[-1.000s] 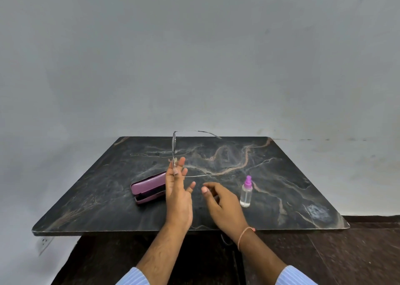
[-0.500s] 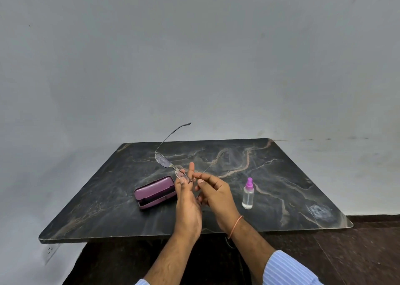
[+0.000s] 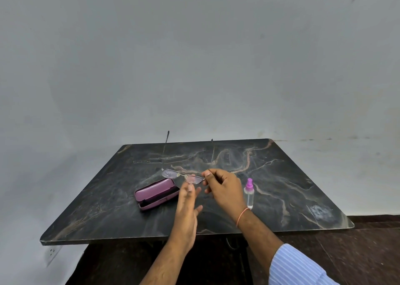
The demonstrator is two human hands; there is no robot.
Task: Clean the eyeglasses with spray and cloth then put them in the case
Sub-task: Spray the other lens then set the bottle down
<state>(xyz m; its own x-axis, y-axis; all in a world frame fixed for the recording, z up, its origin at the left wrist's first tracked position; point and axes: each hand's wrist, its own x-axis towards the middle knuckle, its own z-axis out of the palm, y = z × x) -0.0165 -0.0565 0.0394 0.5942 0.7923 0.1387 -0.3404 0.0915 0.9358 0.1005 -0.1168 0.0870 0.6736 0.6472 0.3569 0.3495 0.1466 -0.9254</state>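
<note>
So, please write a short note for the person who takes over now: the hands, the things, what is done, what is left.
Right hand pinches the eyeglasses at one end of the frame, temples unfolded, held above the table.
Left hand is open, fingertips at the near lens.
Case lies ajar to the left.
Spray bottle stands upright to the right.
No cloth in view.
Left: spray, wipe, fold, case the glasses.

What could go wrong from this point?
1. The right hand pinches only one end of the glasses, held above the table; they could slip and drop.
2. The left hand's fingertips sit near a lens, so smudging is likely.
3. No cloth is visible, so wiping may stall.
</note>
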